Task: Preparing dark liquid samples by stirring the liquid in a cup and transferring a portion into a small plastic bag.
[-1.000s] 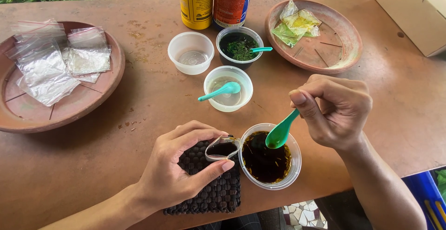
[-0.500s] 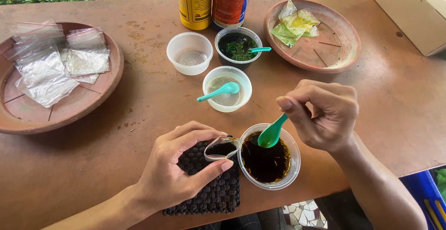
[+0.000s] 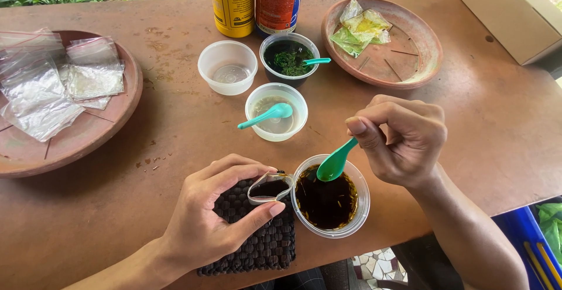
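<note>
My right hand [image 3: 404, 140] grips a green plastic spoon [image 3: 336, 162], its bowl raised just above a clear cup of dark brown liquid [image 3: 329, 197] near the table's front edge. My left hand [image 3: 216, 214] pinches open a small clear bag [image 3: 268, 188] that holds a little dark liquid, right beside the cup's left rim. Under that hand lies a dark woven mat [image 3: 257, 240].
A clear cup with a teal spoon [image 3: 275, 113], an empty clear cup [image 3: 228, 67] and a dark cup of green herbs [image 3: 289, 59] stand mid-table. A clay dish of empty clear bags [image 3: 64, 96] is at the left, another clay dish [image 3: 383, 41] at the back right. A yellow can [image 3: 233, 2], a bottle [image 3: 280, 2], a cardboard box [image 3: 515, 14].
My right hand has drifted left with the green spoon, lifting it out of the dark liquid toward the small bag. My left hand has stayed put.
</note>
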